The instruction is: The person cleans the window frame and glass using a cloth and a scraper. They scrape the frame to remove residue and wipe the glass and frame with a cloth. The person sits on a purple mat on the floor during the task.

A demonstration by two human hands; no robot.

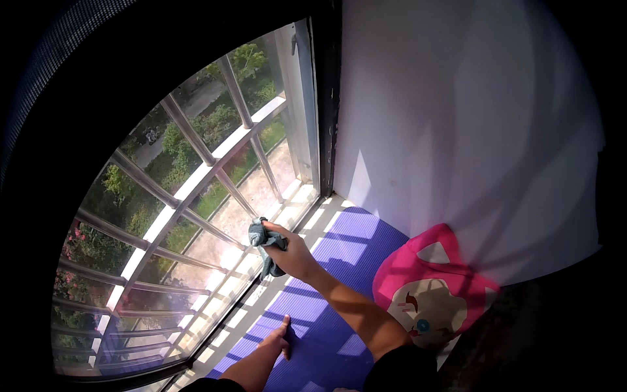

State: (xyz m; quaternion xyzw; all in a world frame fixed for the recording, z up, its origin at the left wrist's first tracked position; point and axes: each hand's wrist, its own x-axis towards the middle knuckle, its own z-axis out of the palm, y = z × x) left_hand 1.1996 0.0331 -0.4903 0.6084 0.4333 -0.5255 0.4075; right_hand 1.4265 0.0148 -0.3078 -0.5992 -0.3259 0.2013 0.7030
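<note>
A crumpled grey-green cloth [269, 247] is gripped in my right hand [292, 253], held up against the lower part of the window pane [215, 189]. Part of the cloth hangs down below my fingers toward the sill. Lower and to the left, my left hand [279, 338] rests on the purple ribbed mat [320, 326]. Its fingers are stretched out and hold nothing.
Metal bars [189, 130] stand outside the glass, with greenery and a paved path beyond. A dark frame [324, 98] meets a white wall [457, 130] at the right. On the mat's right side lies a pink plush cushion [418, 261] with pointed ears.
</note>
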